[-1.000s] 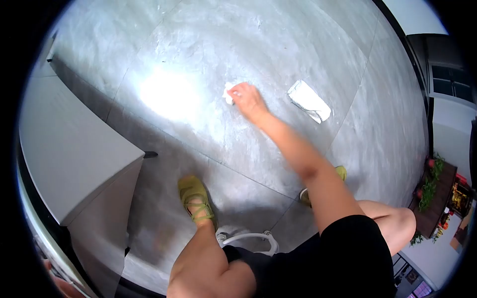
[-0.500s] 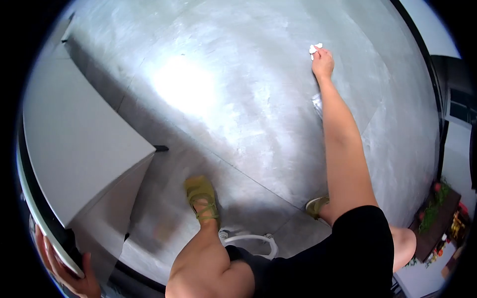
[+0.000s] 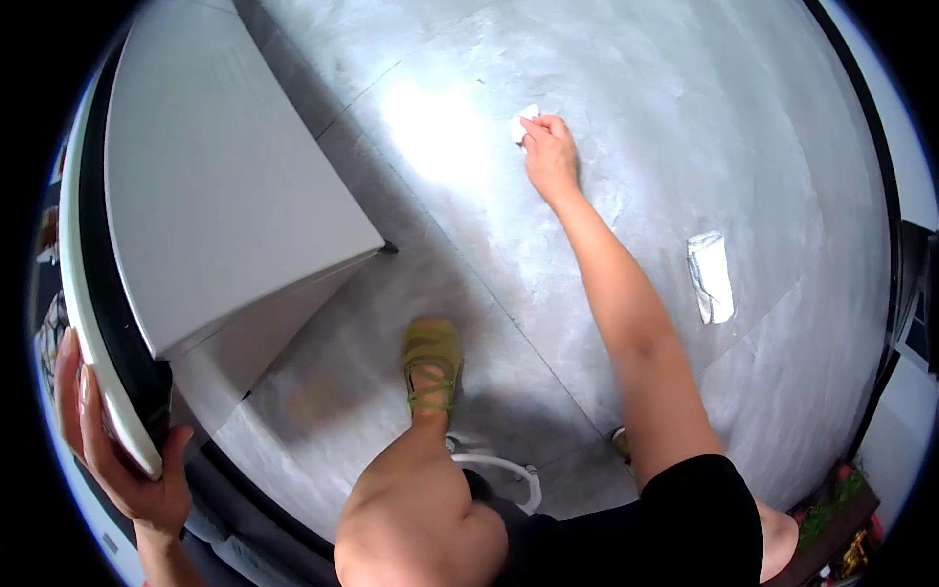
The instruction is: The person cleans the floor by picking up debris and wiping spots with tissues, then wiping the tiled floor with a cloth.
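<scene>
My right hand point(image 3: 554, 157) pinches a crumpled white tissue point(image 3: 525, 124) against the grey floor, arm stretched out ahead of me. To the right of that forearm lies a flat, silvery-white packet point(image 3: 711, 278), apart from the hand. At the lower left, my left hand point(image 3: 127, 460) is wrapped round the rounded end of a white tabletop edge point(image 3: 108, 391), thumb on one side and fingers on the other. Beside it stands a white cabinet point(image 3: 235, 186) with a short dark foot.
My foot in an olive shoe point(image 3: 431, 364) rests on the grey floor point(image 3: 587, 293); the other shoe is mostly hidden behind my arm. A white curved bar point(image 3: 509, 465) shows beneath me. Greenery in a brown box point(image 3: 831, 519) is at the lower right, and a dark edge borders the floor.
My right hand has swept left across the floor with the tissue, uncovering the silvery-white packet. The view has shifted, and more of my left hand on the edge shows.
</scene>
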Action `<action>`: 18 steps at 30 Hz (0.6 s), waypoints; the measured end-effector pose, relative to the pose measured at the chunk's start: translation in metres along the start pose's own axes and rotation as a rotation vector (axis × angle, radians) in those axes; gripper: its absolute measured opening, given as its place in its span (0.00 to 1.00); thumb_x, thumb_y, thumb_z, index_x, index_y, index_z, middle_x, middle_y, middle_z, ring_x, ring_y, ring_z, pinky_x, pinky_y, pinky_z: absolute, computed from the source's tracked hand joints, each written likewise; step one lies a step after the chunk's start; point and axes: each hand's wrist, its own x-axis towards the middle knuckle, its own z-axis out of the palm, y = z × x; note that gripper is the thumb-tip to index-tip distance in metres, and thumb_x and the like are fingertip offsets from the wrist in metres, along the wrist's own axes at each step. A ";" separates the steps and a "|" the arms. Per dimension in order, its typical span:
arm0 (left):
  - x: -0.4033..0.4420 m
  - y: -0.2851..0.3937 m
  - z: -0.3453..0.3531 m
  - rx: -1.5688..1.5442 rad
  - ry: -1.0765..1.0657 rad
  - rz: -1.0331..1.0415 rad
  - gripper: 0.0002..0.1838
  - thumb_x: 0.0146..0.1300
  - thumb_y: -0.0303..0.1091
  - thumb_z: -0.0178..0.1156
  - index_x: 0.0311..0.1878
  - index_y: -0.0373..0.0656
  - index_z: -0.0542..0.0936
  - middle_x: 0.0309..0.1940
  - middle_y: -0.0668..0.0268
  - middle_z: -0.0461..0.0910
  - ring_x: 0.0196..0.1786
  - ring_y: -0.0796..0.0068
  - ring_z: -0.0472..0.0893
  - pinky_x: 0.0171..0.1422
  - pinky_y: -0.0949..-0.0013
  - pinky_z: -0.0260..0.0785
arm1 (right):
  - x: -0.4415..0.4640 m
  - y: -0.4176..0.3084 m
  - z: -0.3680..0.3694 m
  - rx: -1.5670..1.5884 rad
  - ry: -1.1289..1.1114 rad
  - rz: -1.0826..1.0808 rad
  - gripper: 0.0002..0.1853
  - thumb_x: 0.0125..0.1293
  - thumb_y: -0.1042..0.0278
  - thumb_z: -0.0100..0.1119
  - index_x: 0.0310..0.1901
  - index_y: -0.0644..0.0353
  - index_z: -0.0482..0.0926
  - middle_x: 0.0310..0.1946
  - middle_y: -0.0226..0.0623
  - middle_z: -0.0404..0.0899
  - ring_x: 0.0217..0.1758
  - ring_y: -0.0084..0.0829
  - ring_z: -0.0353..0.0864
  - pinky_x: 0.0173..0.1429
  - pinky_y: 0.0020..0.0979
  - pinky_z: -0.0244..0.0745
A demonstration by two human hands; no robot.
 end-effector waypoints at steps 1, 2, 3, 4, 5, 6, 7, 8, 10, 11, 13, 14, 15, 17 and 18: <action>0.001 0.001 -0.002 0.010 -0.015 0.003 0.38 0.54 0.48 0.64 0.68 0.55 0.61 0.67 0.55 0.59 0.68 0.49 0.62 0.68 0.43 0.58 | 0.004 -0.015 0.013 0.019 -0.003 -0.010 0.08 0.60 0.71 0.55 0.40 0.55 0.82 0.42 0.37 0.75 0.46 0.37 0.75 0.50 0.36 0.73; 0.000 0.001 -0.002 0.014 -0.026 0.006 0.38 0.54 0.48 0.64 0.68 0.54 0.60 0.67 0.54 0.60 0.67 0.46 0.62 0.67 0.41 0.56 | 0.003 -0.026 0.026 0.019 -0.083 -0.026 0.08 0.61 0.70 0.55 0.39 0.55 0.82 0.41 0.37 0.76 0.46 0.38 0.75 0.50 0.36 0.72; 0.000 0.001 -0.002 0.016 -0.034 0.009 0.39 0.54 0.48 0.64 0.68 0.53 0.60 0.66 0.53 0.60 0.67 0.44 0.62 0.67 0.38 0.55 | 0.000 -0.037 0.034 0.016 -0.161 -0.042 0.07 0.62 0.68 0.54 0.38 0.56 0.81 0.41 0.38 0.76 0.46 0.38 0.75 0.51 0.36 0.72; 0.002 0.002 -0.004 0.030 -0.042 0.012 0.38 0.55 0.47 0.63 0.68 0.53 0.59 0.65 0.52 0.60 0.66 0.44 0.62 0.67 0.39 0.56 | -0.002 -0.048 0.042 0.009 -0.237 -0.060 0.08 0.63 0.67 0.53 0.37 0.56 0.81 0.40 0.38 0.77 0.46 0.38 0.75 0.51 0.36 0.72; 0.003 0.003 -0.005 0.033 -0.049 0.011 0.38 0.56 0.47 0.63 0.68 0.52 0.59 0.65 0.52 0.60 0.66 0.44 0.63 0.67 0.39 0.56 | -0.010 -0.060 0.049 0.177 -0.362 -0.022 0.09 0.65 0.64 0.51 0.37 0.56 0.79 0.37 0.41 0.77 0.45 0.39 0.75 0.51 0.36 0.72; 0.003 0.002 -0.005 0.036 -0.056 0.013 0.38 0.56 0.47 0.62 0.68 0.52 0.59 0.65 0.52 0.60 0.66 0.44 0.63 0.67 0.39 0.56 | -0.020 -0.077 0.057 0.212 -0.392 0.124 0.08 0.62 0.66 0.53 0.41 0.55 0.79 0.40 0.39 0.76 0.46 0.39 0.74 0.51 0.37 0.72; 0.003 0.002 -0.006 0.040 -0.061 0.014 0.37 0.56 0.48 0.62 0.68 0.52 0.59 0.65 0.52 0.60 0.66 0.44 0.63 0.67 0.39 0.56 | -0.034 -0.087 0.062 0.108 -0.362 -0.149 0.10 0.60 0.67 0.55 0.43 0.54 0.78 0.41 0.36 0.75 0.46 0.37 0.74 0.50 0.37 0.73; 0.004 0.003 -0.006 0.030 -0.052 0.016 0.38 0.56 0.48 0.62 0.68 0.53 0.59 0.66 0.53 0.60 0.67 0.46 0.62 0.68 0.41 0.57 | -0.046 -0.093 0.065 0.005 -0.326 -0.419 0.12 0.58 0.68 0.57 0.45 0.54 0.77 0.42 0.33 0.75 0.45 0.36 0.75 0.49 0.38 0.73; 0.007 0.003 -0.007 0.011 -0.039 0.021 0.38 0.55 0.49 0.63 0.68 0.55 0.60 0.68 0.55 0.58 0.68 0.49 0.61 0.69 0.45 0.57 | -0.055 -0.095 0.065 -0.004 -0.448 -0.477 0.12 0.59 0.69 0.57 0.45 0.53 0.78 0.43 0.33 0.74 0.46 0.36 0.74 0.50 0.38 0.73; 0.007 0.004 -0.007 0.017 -0.041 0.017 0.38 0.55 0.49 0.63 0.68 0.54 0.60 0.68 0.55 0.58 0.68 0.48 0.60 0.69 0.45 0.57 | -0.055 -0.094 0.064 -0.009 -0.510 -0.508 0.11 0.59 0.69 0.56 0.45 0.52 0.78 0.43 0.33 0.74 0.47 0.36 0.74 0.51 0.38 0.73; 0.008 0.006 -0.007 0.028 -0.047 0.012 0.38 0.55 0.48 0.63 0.68 0.54 0.60 0.68 0.55 0.58 0.69 0.47 0.60 0.69 0.44 0.56 | -0.043 -0.089 0.045 0.043 -0.537 -0.456 0.09 0.63 0.68 0.53 0.43 0.54 0.79 0.44 0.37 0.73 0.46 0.38 0.74 0.50 0.36 0.73; 0.009 0.006 -0.007 -0.002 -0.059 0.003 0.38 0.56 0.47 0.63 0.68 0.53 0.60 0.68 0.54 0.58 0.69 0.46 0.59 0.70 0.44 0.55 | -0.035 -0.084 0.036 0.118 -0.535 -0.344 0.09 0.64 0.68 0.53 0.43 0.54 0.79 0.43 0.38 0.74 0.45 0.38 0.74 0.49 0.36 0.73; 0.009 0.006 -0.008 -0.005 -0.063 0.003 0.38 0.56 0.47 0.63 0.68 0.52 0.59 0.68 0.53 0.58 0.69 0.46 0.59 0.70 0.44 0.54 | -0.026 -0.076 0.030 0.191 -0.532 -0.231 0.08 0.64 0.67 0.53 0.43 0.55 0.79 0.43 0.40 0.74 0.45 0.39 0.74 0.49 0.36 0.73; 0.011 0.008 -0.009 -0.008 -0.078 0.001 0.37 0.58 0.47 0.62 0.68 0.51 0.58 0.67 0.51 0.57 0.69 0.46 0.59 0.70 0.43 0.53 | -0.009 -0.034 0.040 -0.006 -0.254 -0.214 0.09 0.63 0.69 0.52 0.43 0.56 0.78 0.42 0.39 0.74 0.46 0.38 0.74 0.49 0.37 0.73; 0.013 0.009 -0.010 -0.007 -0.086 0.000 0.37 0.58 0.48 0.61 0.68 0.50 0.58 0.67 0.51 0.57 0.69 0.46 0.59 0.71 0.43 0.52 | 0.010 -0.029 0.031 0.009 -0.202 -0.051 0.08 0.64 0.68 0.52 0.43 0.57 0.78 0.42 0.40 0.75 0.46 0.38 0.74 0.49 0.37 0.72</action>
